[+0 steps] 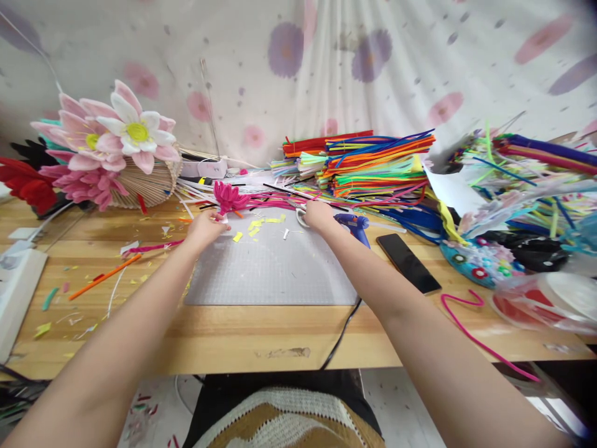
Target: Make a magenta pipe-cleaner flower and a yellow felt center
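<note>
My left hand [208,228] is closed, its fingertips pinched on a small white piece [224,219] whose kind I cannot make out. Just beyond those fingers is a bright pink pipe-cleaner flower [229,198]; whether they touch it is unclear. At the back edge of the grey cutting mat [280,274], my right hand [318,215] is closed around scissors [301,218] with a white handle loop, the blades pointing left. Yellow scraps [255,226] and a small white bit [286,234] lie on the mat between my hands.
Behind the mat are pink pipe cleaners [270,200] and colourful bundles [377,163]. A blue glue gun [355,228] and a black phone [408,263] lie right. A flower bouquet [135,134] stands left, near an orange stick [105,277]. A black cable [342,333] crosses the front edge.
</note>
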Demonstrator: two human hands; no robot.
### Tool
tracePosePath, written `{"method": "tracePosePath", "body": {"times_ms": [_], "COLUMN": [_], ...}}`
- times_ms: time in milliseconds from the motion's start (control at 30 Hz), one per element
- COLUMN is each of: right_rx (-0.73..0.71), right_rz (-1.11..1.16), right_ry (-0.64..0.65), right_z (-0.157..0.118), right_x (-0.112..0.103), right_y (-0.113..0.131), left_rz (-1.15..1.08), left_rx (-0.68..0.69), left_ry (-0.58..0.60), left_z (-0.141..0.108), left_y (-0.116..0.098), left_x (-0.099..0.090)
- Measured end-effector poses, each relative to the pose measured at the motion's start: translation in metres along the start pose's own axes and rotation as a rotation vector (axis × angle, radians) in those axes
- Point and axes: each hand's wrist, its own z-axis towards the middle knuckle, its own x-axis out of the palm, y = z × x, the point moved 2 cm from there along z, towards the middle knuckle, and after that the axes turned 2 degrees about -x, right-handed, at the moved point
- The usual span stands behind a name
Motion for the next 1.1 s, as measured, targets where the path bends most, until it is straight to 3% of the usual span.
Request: {"method": "tracePosePath", "body": {"times_ms": [100,200,333,433,533,667,800,867,933,1100], "right_rx": [0.028,0.039,-0.100,-0.360,-0.585,-0.602,-0.571,-0.534,-0.482,-0.416], "right_rz": [0.013,0.044,0.177,0.341,0.355,0.252,0.242,0.360,0.620,1.343], "right_ry": [-0.005,-0.051,-0.218,-0.144,-0.035,0.045,0.038,0.043,0.079,0.306], "right_z": [0.010,0.014,0.010,0.008,0.011,0.018,0.016,0.012,0.005,-0.018], "right_x": [0.001,0.000,0.001,0.008,0.014,0.013,0.002,-0.004,-0.008,-0.005], "right_y": [0.002,0.003,0.010,0.022,0.031,0.029,0.024,0.026,0.033,0.069], "left_rz": [-0.071,-0.162,-0.312,-0.419,-0.526,-0.637,-0.734,-0.758,-0.749,-0.770], "left_rx": [0.024,0.045,0.059,0.094,0.163,0.195,0.168,0.165,0.159,0.148], "left_ry": [-0.029,-0.140,-0.232,-0.192,-0.108,-0.055,-0.087,-0.118,-0.149,-0.120], "left_z": [-0.010,-0.018,-0.029,-0.038,-0.046,-0.049,-0.049,-0.051,-0.055,-0.066], "left_y": [-0.003,-0.004,-0.006,-0.011,-0.015,-0.010,-0.006,-0.007,-0.011,-0.027], "left_x": [0.000,0.002,0.013,0.027,0.040,0.044,0.041,0.040,0.041,0.048]}}
